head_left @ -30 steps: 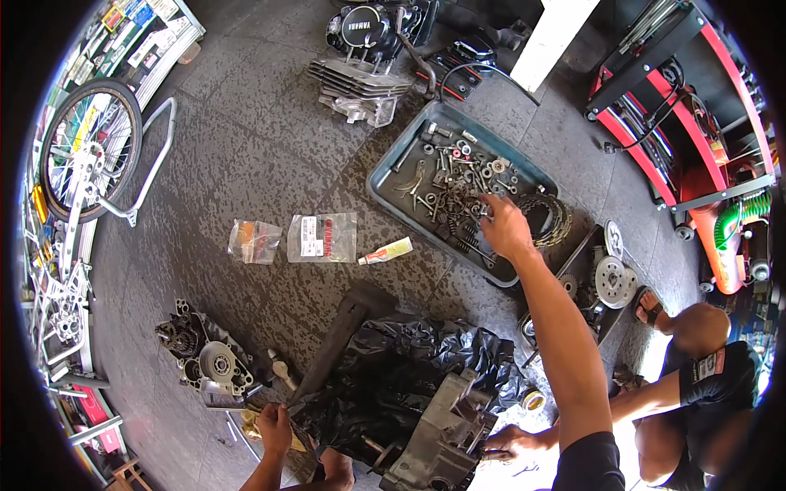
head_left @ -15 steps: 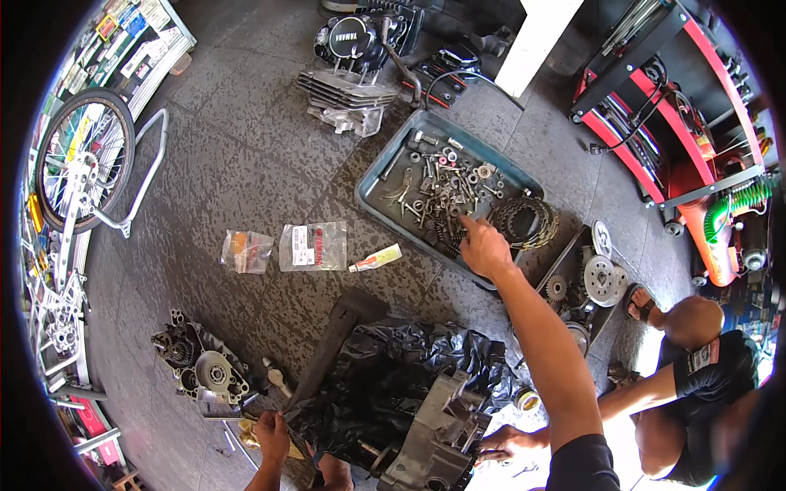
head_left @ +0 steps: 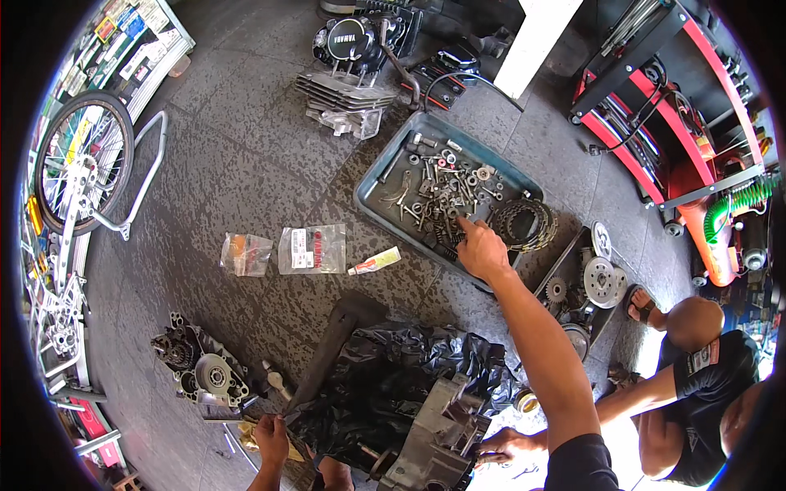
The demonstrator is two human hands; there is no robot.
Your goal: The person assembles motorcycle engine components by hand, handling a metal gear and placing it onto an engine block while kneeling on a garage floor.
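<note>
My right hand point(head_left: 485, 250) reaches over the near side of a blue-grey tray point(head_left: 373, 214), its index finger stretched out to the small metal parts. Bolts, washers and springs point(head_left: 450, 186) lie heaped there, and nothing shows in that hand. A stack of clutch plates point(head_left: 524, 224) sits at the tray's right end. At the lower left my left hand point(head_left: 271, 440) has thumb and fingertips pressed together beside black plastic sheeting point(head_left: 368, 376); what they hold, if anything, I cannot make out. On the sheeting rests a grey metal engine case point(head_left: 430, 438).
A co-worker's hand point(head_left: 506, 444) touches the engine case's right side. An opened crankcase half point(head_left: 214, 372) and a hammer point(head_left: 277, 380) lie left. Clear plastic bags point(head_left: 313, 249) and a small tube point(head_left: 375, 261) lie mid-floor. A red tool cart point(head_left: 639, 159) stands right.
My right hand has shifted very slightly left, its finger still at the heaped parts. My left hand has hardly moved. The co-worker's hand has moved slightly beside the engine case.
</note>
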